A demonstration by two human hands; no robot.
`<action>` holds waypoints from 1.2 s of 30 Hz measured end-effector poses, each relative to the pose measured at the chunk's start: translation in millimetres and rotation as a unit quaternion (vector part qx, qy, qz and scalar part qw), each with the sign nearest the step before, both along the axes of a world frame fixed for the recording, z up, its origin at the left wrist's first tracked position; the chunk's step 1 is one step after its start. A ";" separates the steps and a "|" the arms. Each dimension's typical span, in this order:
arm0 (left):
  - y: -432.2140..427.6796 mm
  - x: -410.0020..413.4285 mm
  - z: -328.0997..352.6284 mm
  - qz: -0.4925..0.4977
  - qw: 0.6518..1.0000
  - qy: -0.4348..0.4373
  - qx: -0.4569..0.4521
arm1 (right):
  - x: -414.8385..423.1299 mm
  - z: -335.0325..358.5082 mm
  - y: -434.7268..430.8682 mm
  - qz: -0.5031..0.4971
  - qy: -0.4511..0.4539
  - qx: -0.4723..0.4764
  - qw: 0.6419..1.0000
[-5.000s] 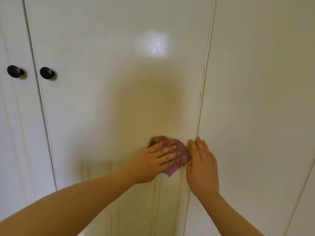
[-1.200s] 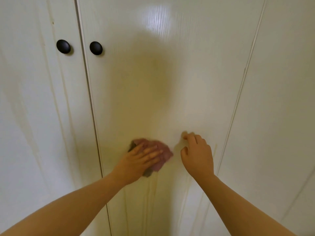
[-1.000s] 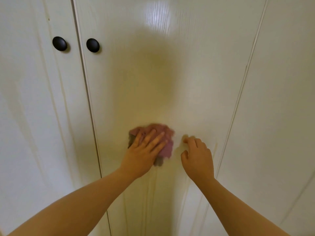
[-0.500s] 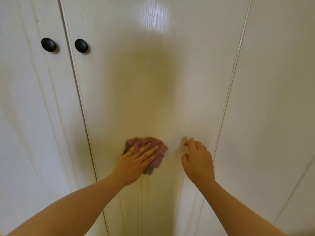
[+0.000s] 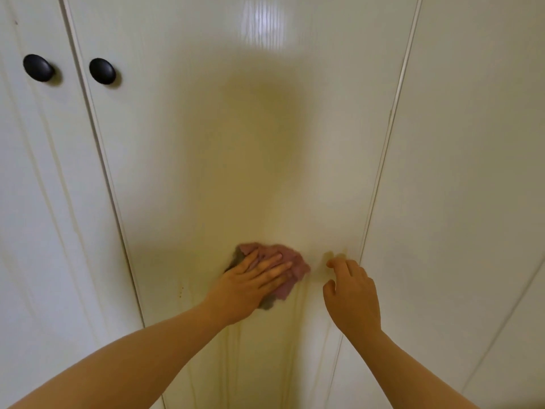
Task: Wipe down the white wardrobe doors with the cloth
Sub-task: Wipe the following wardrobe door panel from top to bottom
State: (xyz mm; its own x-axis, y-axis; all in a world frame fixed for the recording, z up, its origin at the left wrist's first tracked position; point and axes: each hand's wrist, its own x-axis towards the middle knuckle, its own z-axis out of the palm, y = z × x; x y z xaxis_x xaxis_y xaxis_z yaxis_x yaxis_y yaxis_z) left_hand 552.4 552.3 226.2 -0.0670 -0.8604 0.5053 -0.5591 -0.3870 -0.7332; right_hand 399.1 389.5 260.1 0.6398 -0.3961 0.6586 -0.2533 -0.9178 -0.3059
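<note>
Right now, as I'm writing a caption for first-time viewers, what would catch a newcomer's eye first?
The pink cloth stands out against the pale middle wardrobe door, low at centre, pressed flat under the left hand. The right hand sits just beside it, fingers bent, near the door's right edge. Two black knobs mark the upper left.

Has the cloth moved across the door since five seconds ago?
Yes. The cloth has gone left, away from the right seam it lay beside.

White wardrobe doors (image 5: 472, 143) fill the view. Two round black knobs (image 5: 102, 71) flank the left seam (image 5: 97, 172); a soft glare (image 5: 264, 23), perhaps a lamp's reflection, shines above.
</note>
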 end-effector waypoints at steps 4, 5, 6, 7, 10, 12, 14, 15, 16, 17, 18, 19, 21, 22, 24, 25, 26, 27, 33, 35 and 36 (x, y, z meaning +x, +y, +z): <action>-25.1 -11.6 44.6 0.009 0.993 0.029 -0.112 | 0.8 8.5 -12.4 -0.005 0.010 0.020 1.000; -34.2 -14.1 57.7 0.023 0.987 0.042 -0.150 | 2.4 10.2 -14.2 -0.004 0.015 0.030 0.999; -42.2 -15.9 65.0 0.033 0.982 0.055 -0.178 | 3.1 12.0 -15.6 -0.003 0.019 0.038 0.999; -47.1 -17.3 65.4 0.037 0.980 0.064 -0.185 | 3.9 12.1 -16.4 0.000 0.015 0.039 0.999; -48.0 -19.1 26.7 0.022 0.998 0.033 -0.051 | 2.3 9.7 -20.1 0.014 0.003 0.038 0.999; -38.8 -20.4 -2.6 0.028 0.998 0.011 0.064 | -2.1 5.6 -24.0 0.015 0.016 0.032 0.999; -37.3 -19.5 -2.7 0.031 0.997 -0.003 0.075 | -5.7 6.9 -30.6 0.012 0.014 0.027 0.999; -43.1 -21.0 4.1 0.020 0.999 -0.006 0.050 | -9.3 8.1 -35.4 0.007 0.012 0.028 1.000; -48.1 -21.7 15.2 0.017 1.000 0.004 0.009 | -10.0 11.3 -36.8 0.005 0.015 0.030 0.999; -54.5 -25.3 28.2 0.023 0.999 0.026 -0.042 | -11.1 13.1 -39.0 0.007 0.020 0.034 0.999; -61.0 -28.5 38.8 0.029 0.995 0.048 -0.087 | -11.9 14.0 -41.2 0.010 0.020 0.040 0.999; -65.1 -30.4 43.0 0.033 0.991 0.060 -0.114 | -12.4 14.0 -41.3 0.010 0.019 0.046 0.999; -64.4 -28.5 25.1 0.029 0.994 0.056 -0.085 | -15.1 11.9 -38.3 0.012 0.022 0.048 0.999; -61.4 -26.0 9.7 0.019 0.998 0.041 -0.040 | -16.0 10.4 -37.5 0.018 0.024 0.046 0.998; -50.8 -22.0 -15.4 0.009 0.999 0.015 0.045 | -18.4 7.2 -37.1 0.026 0.024 0.034 0.999; -48.9 -21.0 -18.0 0.009 0.998 0.004 0.059 | -21.0 6.6 -39.3 0.022 0.020 0.026 0.999; -49.7 -19.7 -13.7 0.007 0.998 -0.006 0.058 | -22.8 7.9 -41.2 0.021 0.019 0.021 0.999; -53.4 -21.0 -4.3 0.004 0.999 -0.010 0.046 | -24.5 9.8 -43.8 0.013 0.014 0.017 1.000; -84.4 -38.9 29.3 0.029 0.994 0.067 -0.083 | -31.5 5.8 -45.1 0.009 0.038 0.039 0.998; -83.8 -37.3 16.1 0.010 0.999 0.017 0.037 | -31.2 0.0 -43.9 0.015 0.042 0.049 0.998; -85.1 -36.4 14.3 0.006 0.996 -0.011 0.087 | -33.0 -2.8 -45.2 0.011 0.050 0.049 0.998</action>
